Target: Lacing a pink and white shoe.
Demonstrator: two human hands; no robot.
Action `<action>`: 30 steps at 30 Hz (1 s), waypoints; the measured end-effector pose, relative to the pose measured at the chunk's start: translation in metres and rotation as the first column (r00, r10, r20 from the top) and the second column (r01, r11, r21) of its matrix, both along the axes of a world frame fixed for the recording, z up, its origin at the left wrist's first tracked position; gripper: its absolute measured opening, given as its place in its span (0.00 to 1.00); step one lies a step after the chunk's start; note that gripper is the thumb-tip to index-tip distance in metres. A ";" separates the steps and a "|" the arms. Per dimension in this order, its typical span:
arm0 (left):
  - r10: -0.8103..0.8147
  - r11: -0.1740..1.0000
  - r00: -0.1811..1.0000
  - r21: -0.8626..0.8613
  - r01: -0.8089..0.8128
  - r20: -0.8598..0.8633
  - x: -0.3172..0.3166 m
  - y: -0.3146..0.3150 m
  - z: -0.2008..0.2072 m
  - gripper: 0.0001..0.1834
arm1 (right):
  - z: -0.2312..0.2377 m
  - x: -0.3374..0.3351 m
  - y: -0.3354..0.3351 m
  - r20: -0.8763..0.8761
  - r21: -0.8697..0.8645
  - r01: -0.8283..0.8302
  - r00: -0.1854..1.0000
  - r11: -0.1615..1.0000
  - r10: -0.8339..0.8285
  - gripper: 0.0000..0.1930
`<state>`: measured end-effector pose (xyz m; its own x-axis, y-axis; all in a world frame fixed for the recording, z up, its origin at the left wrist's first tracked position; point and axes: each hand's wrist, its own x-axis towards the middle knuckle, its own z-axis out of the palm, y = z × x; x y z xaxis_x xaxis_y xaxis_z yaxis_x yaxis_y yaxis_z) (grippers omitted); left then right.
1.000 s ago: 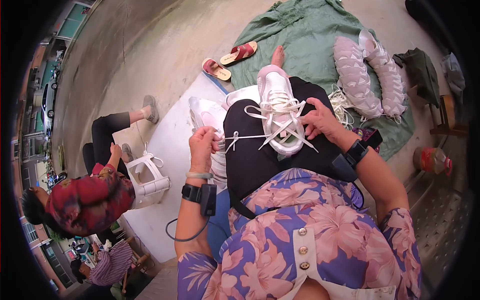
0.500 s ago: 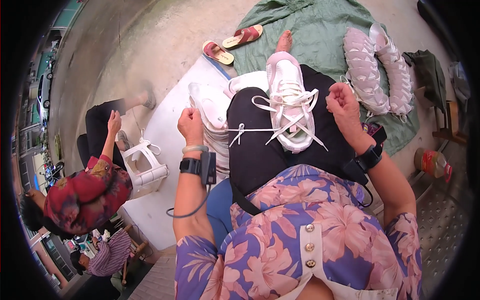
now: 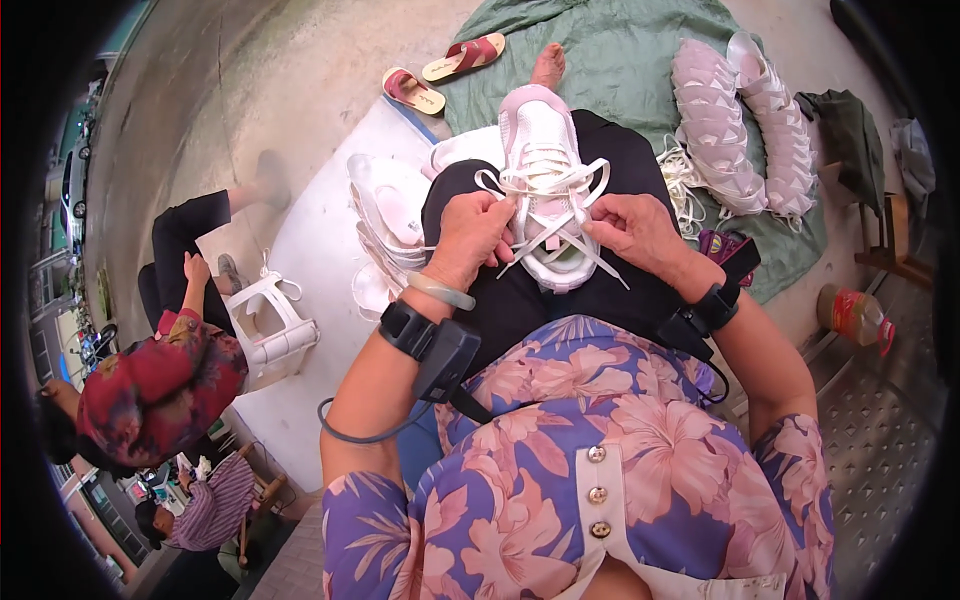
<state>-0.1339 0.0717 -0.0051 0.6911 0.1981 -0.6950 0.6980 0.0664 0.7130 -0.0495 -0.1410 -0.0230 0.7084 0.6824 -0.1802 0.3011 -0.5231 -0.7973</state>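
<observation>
A white and pale pink sneaker (image 3: 535, 125) rests on my lap, toe pointing away from me. Its white shoelace (image 3: 552, 180) is threaded through the upper eyelets, and the loose ends cross over near the ankle opening. My left hand (image 3: 473, 238) pinches the lace at the shoe's left side, fingers closed. On the opposite side, my right hand (image 3: 635, 232) is closed with thumb and forefinger on the lace by the eyelets. The fingertips partly cover the strands they hold.
Two nested rows of pale pink shoes (image 3: 715, 125) lie on a green cloth (image 3: 610, 60), beside bundled white laces (image 3: 680, 185). More shoe uppers (image 3: 385, 205) sit left on a white board (image 3: 310, 225). Nearby are red sandals (image 3: 465, 56), a white stool (image 3: 275, 320) and a seated person (image 3: 165, 385).
Both my hands have come inward, from out at the sides to the shoe's eyelets. The lace stretched leftward with a small knot no longer shows there. The view has shifted slightly.
</observation>
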 end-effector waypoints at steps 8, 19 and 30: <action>-0.324 0.610 0.890 0.790 -0.062 0.321 0.007 -0.004 -0.026 0.09 | -0.007 0.001 -0.002 0.081 -0.058 -0.072 0.994 0.996 0.077 0.14; 0.075 0.763 0.839 0.510 -0.396 0.539 -0.026 0.065 -0.050 0.05 | -0.004 -0.010 0.000 0.004 0.080 0.010 1.000 0.997 -0.010 0.10; 0.288 0.540 0.855 0.664 -0.517 0.432 -0.090 0.153 -0.122 0.05 | 0.009 -0.021 0.039 0.676 -0.208 -0.513 0.540 0.833 0.501 0.06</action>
